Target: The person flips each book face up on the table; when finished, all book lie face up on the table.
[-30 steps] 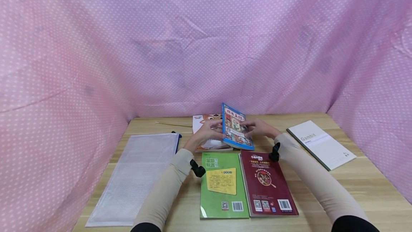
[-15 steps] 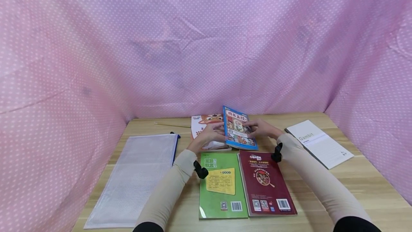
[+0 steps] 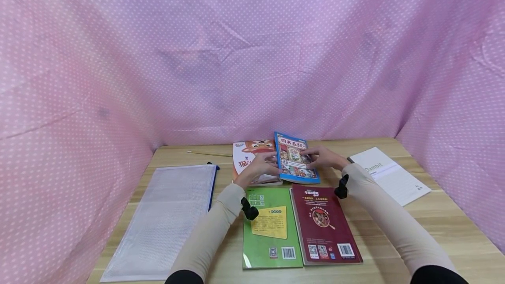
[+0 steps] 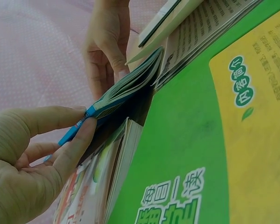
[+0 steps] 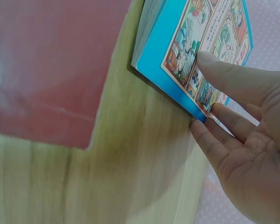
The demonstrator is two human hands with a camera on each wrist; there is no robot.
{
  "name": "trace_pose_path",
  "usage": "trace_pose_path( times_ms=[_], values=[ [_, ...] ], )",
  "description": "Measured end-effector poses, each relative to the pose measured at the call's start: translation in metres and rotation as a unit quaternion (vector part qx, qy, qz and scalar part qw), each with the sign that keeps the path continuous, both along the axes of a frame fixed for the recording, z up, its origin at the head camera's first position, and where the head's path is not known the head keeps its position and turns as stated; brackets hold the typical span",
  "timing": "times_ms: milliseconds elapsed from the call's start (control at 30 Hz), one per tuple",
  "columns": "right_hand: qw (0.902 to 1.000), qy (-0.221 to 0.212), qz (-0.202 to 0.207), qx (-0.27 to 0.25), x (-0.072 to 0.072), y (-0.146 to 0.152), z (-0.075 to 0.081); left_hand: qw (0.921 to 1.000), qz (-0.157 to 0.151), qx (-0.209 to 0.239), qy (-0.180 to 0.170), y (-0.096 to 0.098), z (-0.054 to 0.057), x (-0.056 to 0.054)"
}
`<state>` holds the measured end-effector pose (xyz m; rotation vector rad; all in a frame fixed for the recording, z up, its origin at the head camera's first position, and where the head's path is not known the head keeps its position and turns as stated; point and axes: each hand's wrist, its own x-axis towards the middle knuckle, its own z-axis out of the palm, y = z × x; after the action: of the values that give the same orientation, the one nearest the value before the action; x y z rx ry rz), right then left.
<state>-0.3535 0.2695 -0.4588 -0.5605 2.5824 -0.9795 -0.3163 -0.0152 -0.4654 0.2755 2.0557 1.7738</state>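
Observation:
A blue-bordered picture-covered book (image 3: 295,166) is held tilted between both hands behind the other books. My left hand (image 3: 260,168) pinches its left edge between thumb and fingers, as the left wrist view shows. At the opposite edge, my right hand (image 5: 252,116) grips it with the thumb (image 5: 221,74) on the cover and fingers at the rim. The blue book overlaps the right side of a white book with an orange cartoon animal (image 3: 252,147). Nearer lie a green book (image 3: 272,251) with a yellow panel and a maroon book (image 3: 327,236), side by side, back covers up.
On the left lies a white mesh zip pouch (image 3: 158,222) with a blue edge. A thin pencil-like stick (image 3: 209,153) is behind it. A white "Gambit" notebook (image 3: 394,179) rests on the right of the wooden table (image 3: 446,236). Pink dotted cloth (image 3: 252,56) closes off the back and sides.
Both hands have moved the blue book slightly right and toward me, and it leans back flatter. More of the white book's cover now shows.

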Motion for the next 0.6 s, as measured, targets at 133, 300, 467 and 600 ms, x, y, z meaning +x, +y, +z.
trace_pose_path(
  times_ms=[133, 300, 467, 600],
  values=[
    [1.0000, -0.007, -0.005, 0.003, 0.0003, 0.0022, -0.0006, 0.9999, -0.005, 0.006, -0.010, 0.0023, -0.0011, 0.0000],
    [0.9999, -0.008, -0.007, 0.007, -0.0003, 0.0039, 0.0007, 0.9997, 0.002, 0.008, -0.025, 0.0040, -0.0021, 0.0014],
    [0.9999, -0.009, -0.008, 0.005, -0.0006, 0.0058, 0.0011, 0.9998, 0.005, -0.013, -0.016, 0.0053, -0.0043, 0.0010],
    [0.9999, -0.010, -0.011, 0.007, -0.0003, 0.0062, 0.0018, 0.9996, 0.008, 0.000, -0.026, 0.0075, -0.0065, 0.0007]
  ],
)
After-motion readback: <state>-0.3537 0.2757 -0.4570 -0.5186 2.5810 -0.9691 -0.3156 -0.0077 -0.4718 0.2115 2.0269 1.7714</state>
